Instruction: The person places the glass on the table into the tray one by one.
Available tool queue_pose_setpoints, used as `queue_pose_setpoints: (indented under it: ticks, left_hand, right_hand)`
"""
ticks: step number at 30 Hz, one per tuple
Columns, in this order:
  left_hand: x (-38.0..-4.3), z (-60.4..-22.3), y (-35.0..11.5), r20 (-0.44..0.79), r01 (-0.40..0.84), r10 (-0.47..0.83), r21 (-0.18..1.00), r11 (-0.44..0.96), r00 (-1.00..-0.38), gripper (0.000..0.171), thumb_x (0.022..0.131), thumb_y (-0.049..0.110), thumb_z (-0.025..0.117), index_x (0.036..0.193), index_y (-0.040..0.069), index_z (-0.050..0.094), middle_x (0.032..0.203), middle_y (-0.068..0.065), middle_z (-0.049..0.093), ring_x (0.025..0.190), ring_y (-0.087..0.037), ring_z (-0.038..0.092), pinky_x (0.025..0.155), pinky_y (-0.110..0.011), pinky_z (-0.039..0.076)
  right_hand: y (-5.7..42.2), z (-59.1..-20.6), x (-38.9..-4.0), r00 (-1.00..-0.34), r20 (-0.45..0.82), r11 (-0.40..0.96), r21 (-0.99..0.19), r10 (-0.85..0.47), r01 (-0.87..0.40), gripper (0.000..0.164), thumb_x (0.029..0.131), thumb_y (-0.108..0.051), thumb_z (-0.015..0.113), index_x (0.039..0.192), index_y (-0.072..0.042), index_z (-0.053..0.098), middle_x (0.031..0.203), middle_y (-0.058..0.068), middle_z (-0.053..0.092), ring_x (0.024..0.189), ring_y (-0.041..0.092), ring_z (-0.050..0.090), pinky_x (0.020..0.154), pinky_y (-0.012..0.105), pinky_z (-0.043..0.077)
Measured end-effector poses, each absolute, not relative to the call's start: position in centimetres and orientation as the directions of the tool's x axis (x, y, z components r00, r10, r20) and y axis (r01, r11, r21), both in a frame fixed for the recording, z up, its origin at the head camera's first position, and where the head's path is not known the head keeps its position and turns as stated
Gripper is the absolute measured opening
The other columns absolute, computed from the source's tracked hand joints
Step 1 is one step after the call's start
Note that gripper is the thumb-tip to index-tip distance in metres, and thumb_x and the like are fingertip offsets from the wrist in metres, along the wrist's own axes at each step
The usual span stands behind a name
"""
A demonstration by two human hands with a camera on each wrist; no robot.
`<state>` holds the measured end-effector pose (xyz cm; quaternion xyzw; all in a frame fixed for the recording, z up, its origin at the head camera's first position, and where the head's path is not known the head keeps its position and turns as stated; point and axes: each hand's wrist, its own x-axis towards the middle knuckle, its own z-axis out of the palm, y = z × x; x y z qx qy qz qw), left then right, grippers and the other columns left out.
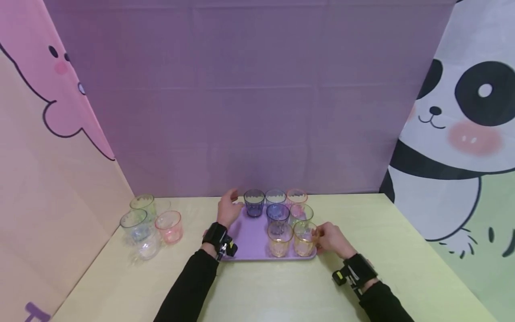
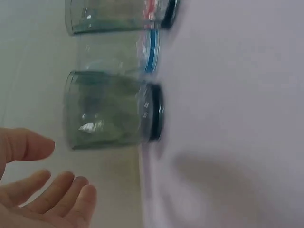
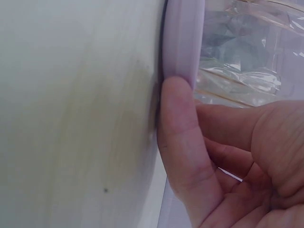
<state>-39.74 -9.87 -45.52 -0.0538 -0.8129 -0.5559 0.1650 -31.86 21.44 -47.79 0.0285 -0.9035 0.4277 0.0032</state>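
Observation:
My left hand (image 1: 229, 209) hovers by the back left corner of the lilac tray (image 1: 246, 235), fingers apart and holding nothing. Closest to it is a dark purple glass (image 1: 254, 206) standing upright on the tray; the left wrist view shows a gap between them. At the front right corner, my right hand (image 1: 331, 240) grips the tray's rim (image 3: 183, 40), with a fingertip against its outer side. The thumb tip is partly hidden. Just inside that rim stands a yellow glass (image 1: 304, 243), beside another yellow glass (image 1: 280, 243). Blue, green, clear and pink glasses stand behind.
On the left of the table, several loose glasses stand together, among them a pink glass (image 1: 169, 228), a green glass (image 1: 143, 206) and a clear glass (image 1: 148, 247). A purple cloth wall (image 1: 257, 98) closes off the back, with printed panels at both sides.

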Motion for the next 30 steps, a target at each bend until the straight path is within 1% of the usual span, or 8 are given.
queue_pose_setpoints:
  ticks: [4,9,15,22,30]
  left_hand:
    - [-38.9,-44.8,-11.3,0.385,0.322,-0.073,0.850,0.418,-0.920,0.043,0.080,0.006,0.062,0.121,-0.002,0.054,0.114,-0.018,0.060,0.104,-0.030,0.056,0.088,-0.038,0.046]
    - [-37.9,-44.0,-13.1,0.392,0.338,-0.029,0.827,0.450,-0.919,0.040,0.083,0.013,0.063,0.119,-0.002,0.055,0.114,-0.019,0.060,0.104,-0.030,0.056,0.090,-0.037,0.045]
    - [-37.1,-43.7,-14.7,0.397,0.341,-0.026,0.818,0.464,-0.917,0.039,0.082,0.014,0.064,0.117,-0.003,0.056,0.111,-0.021,0.061,0.102,-0.031,0.057,0.089,-0.040,0.045]
    - [-36.5,-44.2,-16.3,0.403,0.331,-0.026,0.786,0.522,-0.915,0.038,0.083,0.015,0.063,0.117,-0.003,0.057,0.109,-0.019,0.061,0.101,-0.030,0.058,0.089,-0.039,0.045]
    - [-35.0,-44.3,-18.3,0.426,0.342,-0.012,0.744,0.575,-0.905,0.039,0.084,0.017,0.063,0.117,-0.003,0.056,0.113,-0.021,0.060,0.103,-0.033,0.057,0.088,-0.042,0.045]
  right_hand:
    - [21.4,-47.7,-31.8,-0.998,0.026,0.630,-0.775,-0.053,-0.054,0.013,0.071,0.013,0.059,0.069,0.000,0.059,0.067,0.008,0.060,0.051,0.019,0.060,0.047,0.030,0.052]
    - [21.5,-47.7,-31.9,-0.999,0.014,0.636,-0.771,-0.043,-0.038,0.007,0.072,0.010,0.063,0.073,0.003,0.061,0.067,0.008,0.060,0.052,0.019,0.060,0.048,0.030,0.052]
    - [21.5,-47.7,-32.1,-0.999,0.007,0.638,-0.770,-0.044,-0.034,0.008,0.073,0.010,0.063,0.073,0.002,0.061,0.069,0.009,0.060,0.052,0.019,0.060,0.048,0.030,0.052]
    - [21.5,-48.0,-32.1,-0.998,0.015,0.623,-0.781,-0.054,-0.045,0.013,0.070,0.013,0.058,0.070,0.000,0.060,0.068,0.009,0.060,0.051,0.019,0.060,0.047,0.030,0.052]
    - [21.4,-47.9,-32.1,-0.999,0.007,0.637,-0.770,-0.046,-0.034,0.012,0.072,0.012,0.060,0.070,-0.001,0.060,0.069,0.009,0.060,0.051,0.019,0.059,0.047,0.030,0.052]
